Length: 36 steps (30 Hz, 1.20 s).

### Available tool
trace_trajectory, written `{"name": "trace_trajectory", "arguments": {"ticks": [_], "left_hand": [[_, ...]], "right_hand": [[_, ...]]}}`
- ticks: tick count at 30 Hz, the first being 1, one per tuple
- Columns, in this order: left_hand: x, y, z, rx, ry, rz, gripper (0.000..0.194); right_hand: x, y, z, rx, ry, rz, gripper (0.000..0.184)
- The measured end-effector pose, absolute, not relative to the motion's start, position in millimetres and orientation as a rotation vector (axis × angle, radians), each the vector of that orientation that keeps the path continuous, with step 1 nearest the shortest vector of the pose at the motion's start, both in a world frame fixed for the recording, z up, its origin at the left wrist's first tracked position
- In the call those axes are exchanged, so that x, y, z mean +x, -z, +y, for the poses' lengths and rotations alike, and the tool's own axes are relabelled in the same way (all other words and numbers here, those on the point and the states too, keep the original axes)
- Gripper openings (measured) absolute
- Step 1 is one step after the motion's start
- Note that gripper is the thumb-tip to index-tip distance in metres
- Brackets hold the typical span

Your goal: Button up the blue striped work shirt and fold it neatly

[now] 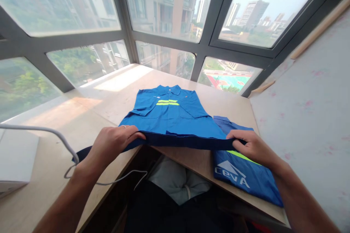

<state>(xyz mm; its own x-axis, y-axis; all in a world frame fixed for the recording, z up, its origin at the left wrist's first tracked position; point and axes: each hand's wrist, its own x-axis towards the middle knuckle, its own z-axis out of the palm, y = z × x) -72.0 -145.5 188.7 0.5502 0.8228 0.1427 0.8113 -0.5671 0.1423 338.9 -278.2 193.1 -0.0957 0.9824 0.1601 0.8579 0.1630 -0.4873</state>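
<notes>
A blue work shirt [166,116] with a collar and yellow-green stripes lies front up on the table, its sleeves folded in over the chest. My left hand [116,140] pinches its near hem on the left. On the right, my right hand [247,143] grips the same edge between thumb and fingers. Between both hands the hem is lifted and stretched, showing a dark blue underside at the table's front edge. Partly under the right hand and forearm lies a second folded blue garment [232,171] with a white logo and a yellow-green stripe.
A pale wooden table [101,105] fills the corner below large windows. A white cable [54,131] loops past my left wrist, near a white box [18,156] at the far left. A grey cushion [177,180] shows below the table edge. At right stands a flowered wall [308,127].
</notes>
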Motion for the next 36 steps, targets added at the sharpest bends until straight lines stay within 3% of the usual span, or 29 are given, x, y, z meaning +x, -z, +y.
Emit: {"name": "trace_trajectory", "arguments": {"ticks": [5, 9, 16, 21, 25, 36], "left_hand": [[-73.3, -223.0, -145.2, 2.759, 0.020, 1.155, 0.033], [-69.8, -246.3, -149.0, 2.773, 0.139, 1.335, 0.025], [-33.5, -270.6, -139.6, 2.683, -0.182, 2.083, 0.052], [-0.5, -248.4, -90.7, 2.499, -0.290, 2.094, 0.065], [9.9, -219.4, -41.2, 2.546, -0.121, 1.902, 0.064], [-29.4, -156.4, 56.8, 2.630, 0.103, 1.764, 0.088]], "right_hand": [[348.3, -210.1, -282.0, -1.641, -0.475, -2.084, 0.019], [348.5, -219.9, -280.8, -1.596, -0.520, -2.118, 0.021], [344.4, -237.6, -249.9, -1.599, -0.510, -2.026, 0.020], [345.8, -225.8, -198.3, -1.701, -0.298, -2.064, 0.021], [347.0, -208.4, -152.1, -1.826, -0.164, -2.146, 0.022], [342.3, -149.9, -36.1, -2.160, -0.100, -2.265, 0.026]]}}
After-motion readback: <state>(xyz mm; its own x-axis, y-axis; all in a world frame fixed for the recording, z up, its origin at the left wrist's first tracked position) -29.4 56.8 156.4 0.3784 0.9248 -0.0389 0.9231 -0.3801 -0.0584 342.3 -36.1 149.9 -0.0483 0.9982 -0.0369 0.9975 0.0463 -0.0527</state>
